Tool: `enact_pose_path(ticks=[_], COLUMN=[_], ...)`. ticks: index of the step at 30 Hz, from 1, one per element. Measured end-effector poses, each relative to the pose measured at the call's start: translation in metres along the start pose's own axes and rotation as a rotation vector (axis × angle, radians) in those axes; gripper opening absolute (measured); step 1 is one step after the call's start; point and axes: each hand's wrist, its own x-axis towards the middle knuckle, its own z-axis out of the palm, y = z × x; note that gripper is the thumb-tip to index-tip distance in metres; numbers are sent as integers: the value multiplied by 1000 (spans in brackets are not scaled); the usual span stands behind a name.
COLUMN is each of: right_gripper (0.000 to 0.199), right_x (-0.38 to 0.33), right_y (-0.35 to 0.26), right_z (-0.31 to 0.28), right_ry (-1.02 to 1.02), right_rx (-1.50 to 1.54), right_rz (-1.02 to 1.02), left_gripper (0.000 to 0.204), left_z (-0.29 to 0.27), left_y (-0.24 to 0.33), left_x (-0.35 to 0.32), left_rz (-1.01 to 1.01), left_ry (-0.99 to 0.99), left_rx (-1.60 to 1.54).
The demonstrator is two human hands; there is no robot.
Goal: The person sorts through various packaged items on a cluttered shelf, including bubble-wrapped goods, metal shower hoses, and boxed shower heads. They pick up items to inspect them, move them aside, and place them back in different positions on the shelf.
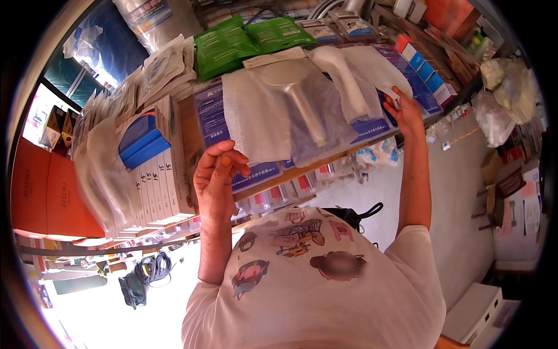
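White wrap sheet point(381, 68) lies in the upper right of the frame, on top of blue printed packages point(212, 110), with the right hand point(408, 119) at its right end. The fingertips meet the sheet's edge and the gap between them looks narrow, but whether they pinch it cannot be told. The left hand point(215, 177), left of centre, is loosely curled beside the lower corner of a second white sheet point(256, 119); no held thing shows, and whether it touches that corner cannot be told.

Between the two sheets lie a clear packet with a handled tool point(307, 113) and a narrow wrapped bundle point(344, 78). A tug on the right sheet could drag the bundle askew, since they lie close together. The slick-looking packages could slide over the wooden shelf edge point(317, 166) if pulled forward, and thin wrap could crease or slip from a weak fingertip hold.
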Motion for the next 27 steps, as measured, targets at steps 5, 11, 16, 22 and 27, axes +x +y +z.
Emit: enact_pose_path(ticks=[5, 11, 16, 22, 27], right_gripper=[34, 62, 65, 45, 37], right_x=[7, -11, -6, -72, -102], right_y=[1, -2, 22, 19, 18], right_z=[5, 13, -37, 6, 37], right_ry=[51, 122, 415, 343, 264], right_rx=[-331, -1035, -1212, -698, -694], right_rz=[49, -306, -761, -748, -845], left_gripper=[25, 24, 23, 21, 23], left_z=[-4, -11, -17, -35, -54], left_y=[-1, 3, 9, 30, 61], left_x=[-2, -3, -4, -14, -25], left_rz=[6, 34, 40, 49, 182], left_ry=[19, 72, 122, 189, 253], left_rx=[-3, 52, 119, 138, 283])
